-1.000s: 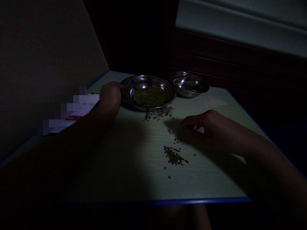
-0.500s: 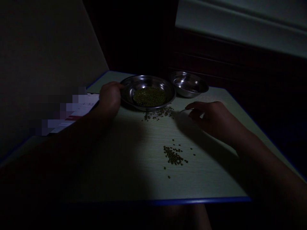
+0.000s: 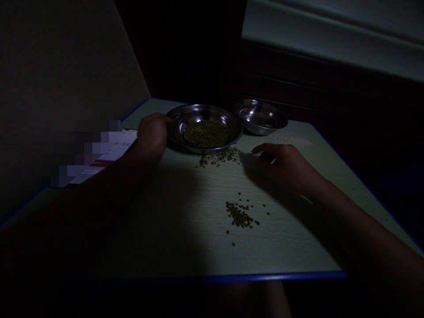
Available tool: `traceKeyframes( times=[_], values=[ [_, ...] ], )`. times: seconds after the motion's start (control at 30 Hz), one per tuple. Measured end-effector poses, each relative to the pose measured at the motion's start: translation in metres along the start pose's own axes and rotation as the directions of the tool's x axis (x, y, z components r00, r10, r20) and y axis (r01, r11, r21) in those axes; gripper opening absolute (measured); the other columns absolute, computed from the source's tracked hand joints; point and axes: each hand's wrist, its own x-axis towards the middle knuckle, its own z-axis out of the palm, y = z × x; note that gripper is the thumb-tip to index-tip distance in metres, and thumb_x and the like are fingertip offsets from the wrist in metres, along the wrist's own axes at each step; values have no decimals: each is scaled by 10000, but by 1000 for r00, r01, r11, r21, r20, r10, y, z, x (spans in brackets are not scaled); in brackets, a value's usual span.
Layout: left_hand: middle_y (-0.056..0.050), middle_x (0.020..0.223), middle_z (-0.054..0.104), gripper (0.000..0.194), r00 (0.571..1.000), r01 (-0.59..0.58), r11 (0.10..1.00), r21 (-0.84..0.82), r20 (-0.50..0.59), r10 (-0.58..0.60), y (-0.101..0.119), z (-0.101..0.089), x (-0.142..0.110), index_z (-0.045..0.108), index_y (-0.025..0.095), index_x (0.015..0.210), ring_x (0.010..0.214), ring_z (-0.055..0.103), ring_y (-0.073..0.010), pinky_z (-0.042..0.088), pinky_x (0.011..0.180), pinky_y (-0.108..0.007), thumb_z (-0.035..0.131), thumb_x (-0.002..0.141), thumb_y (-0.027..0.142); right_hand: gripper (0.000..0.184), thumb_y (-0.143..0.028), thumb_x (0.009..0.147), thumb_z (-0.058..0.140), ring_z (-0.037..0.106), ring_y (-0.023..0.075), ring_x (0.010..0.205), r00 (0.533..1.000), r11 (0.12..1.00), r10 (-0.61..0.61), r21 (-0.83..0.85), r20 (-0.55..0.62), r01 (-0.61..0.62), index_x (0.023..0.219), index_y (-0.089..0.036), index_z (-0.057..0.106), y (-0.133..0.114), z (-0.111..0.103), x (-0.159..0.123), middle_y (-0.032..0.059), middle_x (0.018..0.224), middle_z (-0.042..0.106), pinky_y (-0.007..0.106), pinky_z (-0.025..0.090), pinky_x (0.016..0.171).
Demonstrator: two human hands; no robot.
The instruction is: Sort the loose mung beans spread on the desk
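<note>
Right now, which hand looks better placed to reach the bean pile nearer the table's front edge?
Probably the right hand: it is nearer that bean pile, beyond it and to its right. The left hand is farther off, its fingers at the rim of the bowl of beans.

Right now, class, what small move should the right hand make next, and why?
Probably ease the right hand left and pick a bean from the mixed patch of small round green beans and pale grains: the hand is just right of that patch, and a separate loose cluster of similar beans lies nearer the pale table's blue front edge.
</note>
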Motion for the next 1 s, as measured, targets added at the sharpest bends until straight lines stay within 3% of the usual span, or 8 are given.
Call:
traceKeyframes(
  times=[0.13,0.3,0.6,0.8,0.9,1.0],
  values=[
    [-145,1253,891,193,999,41,999,-8,-16,-41,-2,2,2,806,201,925,1335,826,-374,603,1296,-491,637,833,213,488,-92,1009,730,887,269,824,1000,998,-17,63,-6,17,1428,-116,979,2,4,0,177,1084,990,356,654,792],
    [-115,1169,873,96,999,15,1000,-18,-34,-15,-4,4,4,720,248,831,1312,814,-359,605,1294,-471,644,807,196,499,-74,981,731,892,276,852,999,997,-24,69,-38,27,1411,-118,980,3,8,2,157,1061,989,361,657,834],
    [-106,1156,868,158,997,68,997,-42,-22,-69,4,2,-2,777,217,872,1200,801,-318,609,1215,-427,636,823,164,492,-60,1003,714,860,248,826,998,994,-55,97,-28,58,1413,-108,983,3,8,2,144,1051,979,338,610,795],
    [-142,1268,886,222,995,91,995,-30,-31,-92,8,2,-4,815,190,956,1303,818,-334,597,1236,-428,624,862,128,496,-48,1027,687,845,245,793,999,997,-46,68,-1,46,1426,-92,979,0,5,2,153,1051,978,339,602,775],
    [-140,1269,888,216,998,55,998,-14,-21,-55,2,3,1,822,195,949,1331,819,-345,595,1271,-447,633,866,131,489,-46,1025,694,877,266,829,998,996,-54,65,-11,55,1406,-121,991,1,7,2,154,1094,990,356,636,821],
    [-107,1145,867,162,1000,-8,1000,2,-21,8,-7,4,7,788,234,863,1305,815,-353,600,1297,-481,651,857,150,492,-60,1034,691,914,288,890,995,992,-102,77,-6,102,1405,-159,1000,3,9,2,152,1160,1005,378,674,870]
  ],
)
